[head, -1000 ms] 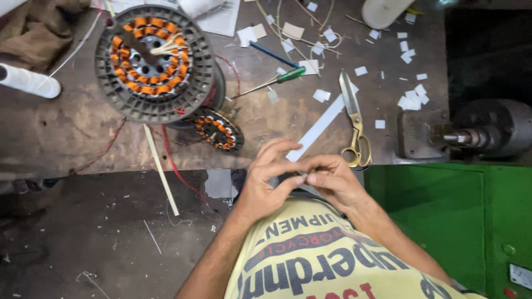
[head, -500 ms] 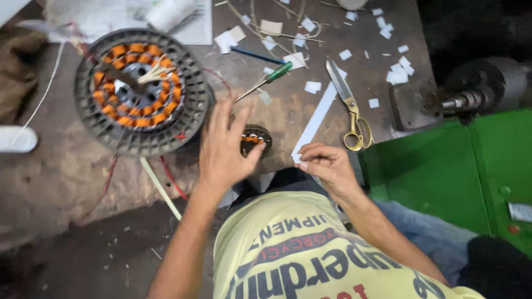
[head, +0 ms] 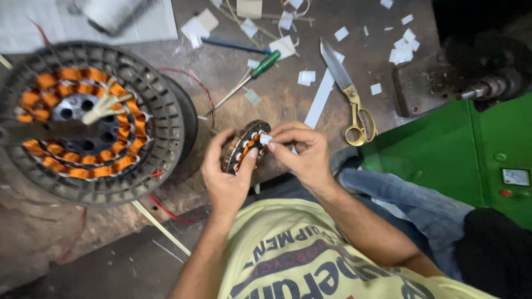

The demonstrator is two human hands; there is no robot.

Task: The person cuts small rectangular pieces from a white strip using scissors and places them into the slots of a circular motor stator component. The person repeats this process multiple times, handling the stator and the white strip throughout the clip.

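My left hand [head: 224,180] grips the small stator [head: 245,147], lifted just off the worktop [head: 277,105] edge and tilted so its orange windings face me. My right hand [head: 302,152] pinches a white paper slip [head: 265,139] closed between fingertips, right at the stator's rim, at a slot. Scissors [head: 349,99] and a green-handled screwdriver [head: 249,75] lie near; the large stator [head: 88,119] sits well apart to my left.
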